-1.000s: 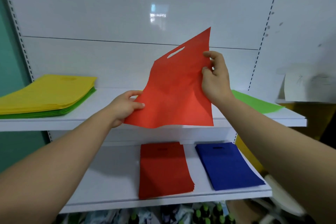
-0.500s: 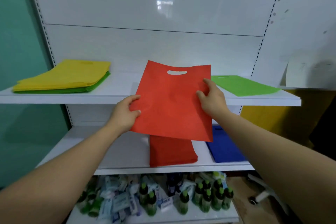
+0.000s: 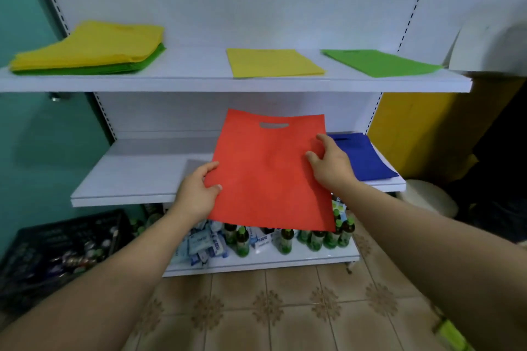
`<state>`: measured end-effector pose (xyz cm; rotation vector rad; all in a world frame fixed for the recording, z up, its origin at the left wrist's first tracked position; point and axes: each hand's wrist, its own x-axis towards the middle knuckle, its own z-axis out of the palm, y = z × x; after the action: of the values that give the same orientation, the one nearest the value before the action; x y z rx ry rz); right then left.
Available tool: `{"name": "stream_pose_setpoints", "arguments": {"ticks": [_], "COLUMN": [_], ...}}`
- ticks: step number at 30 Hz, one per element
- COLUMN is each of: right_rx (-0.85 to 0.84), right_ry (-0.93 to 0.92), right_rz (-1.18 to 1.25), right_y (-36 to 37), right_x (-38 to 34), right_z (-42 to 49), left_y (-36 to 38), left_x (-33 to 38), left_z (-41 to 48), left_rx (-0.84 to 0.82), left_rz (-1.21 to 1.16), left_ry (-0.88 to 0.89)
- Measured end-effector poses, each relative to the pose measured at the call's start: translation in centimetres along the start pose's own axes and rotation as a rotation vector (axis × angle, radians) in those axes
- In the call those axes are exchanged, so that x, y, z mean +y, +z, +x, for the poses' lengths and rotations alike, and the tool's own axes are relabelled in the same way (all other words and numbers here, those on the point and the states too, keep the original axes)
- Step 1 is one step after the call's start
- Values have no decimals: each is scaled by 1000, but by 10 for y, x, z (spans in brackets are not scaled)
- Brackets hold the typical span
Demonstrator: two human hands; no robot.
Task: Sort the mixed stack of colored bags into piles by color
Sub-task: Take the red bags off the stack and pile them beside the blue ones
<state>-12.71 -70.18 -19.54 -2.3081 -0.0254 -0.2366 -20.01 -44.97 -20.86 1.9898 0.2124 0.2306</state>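
Red bag (image 3: 268,174) held near-flat, handle cutout (far end) pointing toward shelving; left hand (image 3: 196,194) and right hand (image 3: 332,164) pinch its side edges.

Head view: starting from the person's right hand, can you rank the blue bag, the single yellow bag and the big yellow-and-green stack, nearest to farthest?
1. Blue bag, just beside the right hand, middle shelf.
2. Single yellow bag, top shelf, centre.
3. Yellow-and-green stack, top shelf, far left.

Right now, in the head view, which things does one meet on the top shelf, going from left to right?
Mixed stack, yellow on top of green → single yellow bag → single green bag.
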Motion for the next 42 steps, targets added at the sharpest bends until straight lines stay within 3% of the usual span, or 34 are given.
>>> {"name": "stream_pose_setpoints", "arguments": {"ticks": [9,23,35,42], "right_rx": [-45,-172,-232,-242], "right_ry": [7,-57,-54,-56], "right_rz": [0,-16,-108,-155], "right_y": [-4,22,123,172], "right_x": [34,125,174,187], "right_z": [40,191,269,299], "left_y": [36,149,174,183], "left_x": [4,-10,-97,-139], "left_z": [29,142,226,263], "left_rx": [-12,33,20,-85], "left_rz": [32,159,300,459], "left_ry": [-40,-138,-198,-205]}}
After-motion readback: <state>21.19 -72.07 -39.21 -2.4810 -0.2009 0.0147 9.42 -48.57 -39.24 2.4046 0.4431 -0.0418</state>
